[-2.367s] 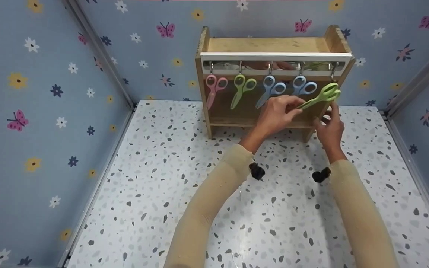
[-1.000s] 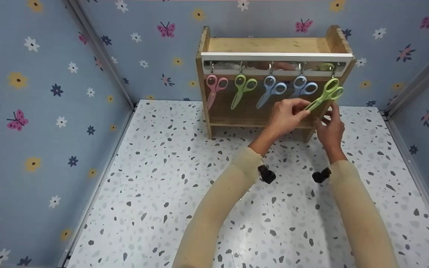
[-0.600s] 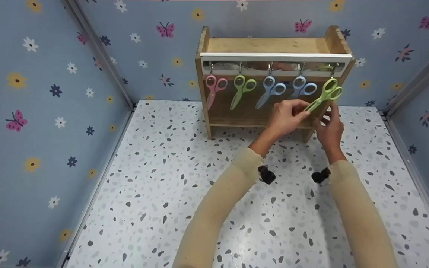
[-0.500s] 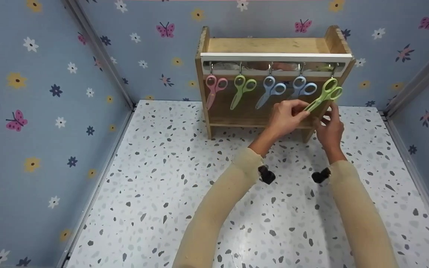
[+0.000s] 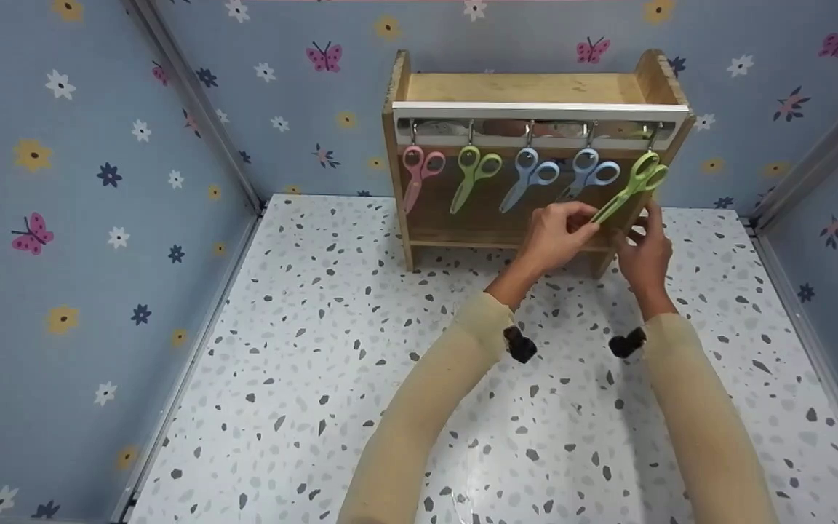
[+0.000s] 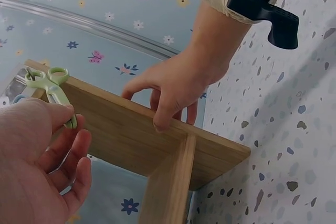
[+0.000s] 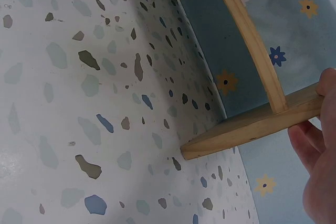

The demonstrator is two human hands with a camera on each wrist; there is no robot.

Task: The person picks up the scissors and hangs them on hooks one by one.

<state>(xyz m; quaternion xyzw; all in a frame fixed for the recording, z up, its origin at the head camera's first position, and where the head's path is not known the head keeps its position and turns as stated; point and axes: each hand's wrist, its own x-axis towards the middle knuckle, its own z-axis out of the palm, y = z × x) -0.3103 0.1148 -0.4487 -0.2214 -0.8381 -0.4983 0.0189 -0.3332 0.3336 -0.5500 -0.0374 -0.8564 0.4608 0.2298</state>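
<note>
My left hand (image 5: 553, 231) pinches the blade end of a green pair of scissors (image 5: 633, 186) between thumb and fingers. The upper handle loop of these scissors (image 6: 56, 94) is at the rightmost hook of a wooden rack (image 5: 521, 89), and they slant down to the left. My right hand (image 5: 644, 255) grips the rack's right side panel; in the left wrist view, thumb and fingers lie on either side of that board (image 6: 121, 103). Pink scissors (image 5: 413, 178), another green pair (image 5: 468, 178) and two blue pairs, one (image 5: 524, 180) beside the other (image 5: 588, 173), hang from the other hooks.
A shiny hook strip (image 5: 492, 129) runs across the rack's front. The rack stands on a white speckled tabletop (image 5: 302, 327) against a blue flowered back wall (image 5: 302, 94). Similar panels rise at left and right. The rack's lower crossbar (image 7: 252, 45) shows in the right wrist view.
The green scissors' loops have moved from over the rightmost hook's lower end to hang at it, and the blades tilt more downward. My left hand shifted right, then slightly down; my right hand stayed.
</note>
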